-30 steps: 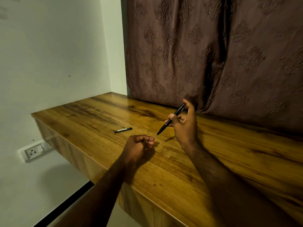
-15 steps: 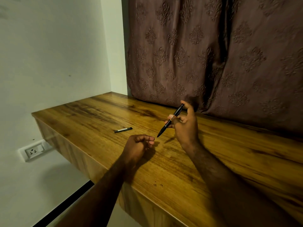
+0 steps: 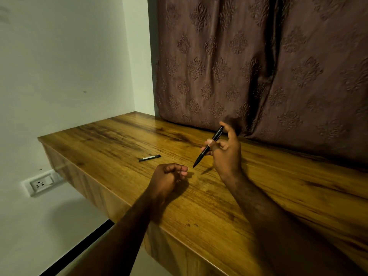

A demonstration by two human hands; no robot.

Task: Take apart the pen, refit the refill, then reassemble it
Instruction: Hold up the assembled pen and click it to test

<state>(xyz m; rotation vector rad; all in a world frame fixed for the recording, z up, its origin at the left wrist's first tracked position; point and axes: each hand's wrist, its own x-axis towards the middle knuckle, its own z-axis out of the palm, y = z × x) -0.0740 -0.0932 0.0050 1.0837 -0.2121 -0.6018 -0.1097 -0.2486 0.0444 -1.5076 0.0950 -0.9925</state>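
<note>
- The wooden shelf-desk [image 3: 219, 206] is the landmark: a thick slab with a warm brown grain and darker streaks, fixed into a room corner, its front edge running on a slant from upper left to lower right of the view.
- Behind the desk, at its far edge, hangs a brown curtain [image 3: 258, 66] embossed with a damask-like motif; its folds reach down to the desk top.
- Left of the desk stands a plain pale wall [image 3: 59, 66], and a narrow strip of the same pale wall fills the corner between it and the curtain.
- Below the desk's left end a white wall socket [image 3: 40, 184] with a switch is set in the wall.
- Under the desk's front edge a dark band [image 3: 83, 244] runs along the pale floor.
- The right hand [image 3: 225, 154] is raised above the middle of the desk, near the curtain, pinching a black pen [image 3: 208, 149] between thumb and fingers; the pen tilts, tip down toward the desk and clicker end up toward the curtain, clear of the wood.
- The pen's thin shadow falls on the desk just beneath its tip.
- The left hand [image 3: 169, 176] rests on the desk nearer the front edge, fingers curled into a loose fist; I cannot tell whether anything is inside it.
- A second small dark pen piece [image 3: 149, 157] with a light band lies flat on the desk, left of both hands and apart from them.
</note>
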